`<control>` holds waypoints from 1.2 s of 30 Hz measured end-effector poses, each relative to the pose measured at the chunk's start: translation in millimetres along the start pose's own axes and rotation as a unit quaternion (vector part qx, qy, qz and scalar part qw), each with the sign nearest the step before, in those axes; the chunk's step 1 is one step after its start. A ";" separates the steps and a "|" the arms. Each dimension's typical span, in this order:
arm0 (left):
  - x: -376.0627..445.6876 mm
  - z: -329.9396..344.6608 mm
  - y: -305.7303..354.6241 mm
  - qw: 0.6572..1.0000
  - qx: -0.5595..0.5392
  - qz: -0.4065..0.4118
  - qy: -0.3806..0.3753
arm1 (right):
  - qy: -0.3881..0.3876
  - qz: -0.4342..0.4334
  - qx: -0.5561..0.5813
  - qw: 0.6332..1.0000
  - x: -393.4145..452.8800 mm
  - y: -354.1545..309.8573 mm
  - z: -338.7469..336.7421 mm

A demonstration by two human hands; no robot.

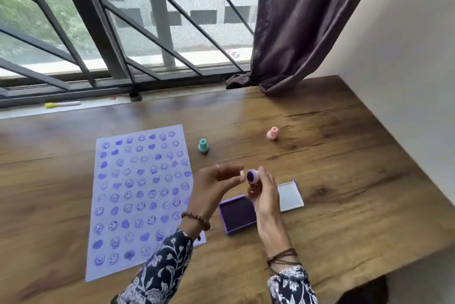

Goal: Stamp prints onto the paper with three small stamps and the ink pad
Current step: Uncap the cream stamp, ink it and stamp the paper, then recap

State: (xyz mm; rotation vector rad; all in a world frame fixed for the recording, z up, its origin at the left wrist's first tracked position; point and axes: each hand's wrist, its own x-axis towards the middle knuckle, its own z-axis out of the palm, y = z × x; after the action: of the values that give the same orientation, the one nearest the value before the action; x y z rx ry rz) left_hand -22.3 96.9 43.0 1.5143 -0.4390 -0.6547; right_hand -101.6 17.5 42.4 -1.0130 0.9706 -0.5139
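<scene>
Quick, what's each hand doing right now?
Left hand: open, fingers spread, holding nothing.
Right hand: closed on a small stamp, inked face showing.

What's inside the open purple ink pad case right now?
The purple square ink pad case holds only its dark inked pad, with no stamp on it. The right hand covers its right edge, so that strip is hidden.

Head view, high, facing down over table (pixel 344 156).

floral navy sleeves (pixel 170 262), beaded bracelet (pixel 196 219)
</scene>
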 end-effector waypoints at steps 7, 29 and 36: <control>-7.7 -33.1 -31.9 0.915 0.399 0.061 -0.030 | -0.053 0.182 0.217 0.958 -27.7 4.1 -25.6; -40.1 -44.0 -62.0 0.844 0.493 0.174 -0.121 | 0.055 -0.279 -0.465 0.838 -62.7 -26.2 -21.7; -37.8 -44.6 -62.7 0.842 0.495 0.172 -0.125 | -0.006 -0.220 -0.654 0.724 -46.4 31.5 -13.7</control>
State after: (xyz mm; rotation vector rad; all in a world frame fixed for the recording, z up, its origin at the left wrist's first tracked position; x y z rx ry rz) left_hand -30.0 159.1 -15.5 2.2328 -1.3711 -0.3210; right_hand -138.7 60.6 32.1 -2.5749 1.0358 -0.1104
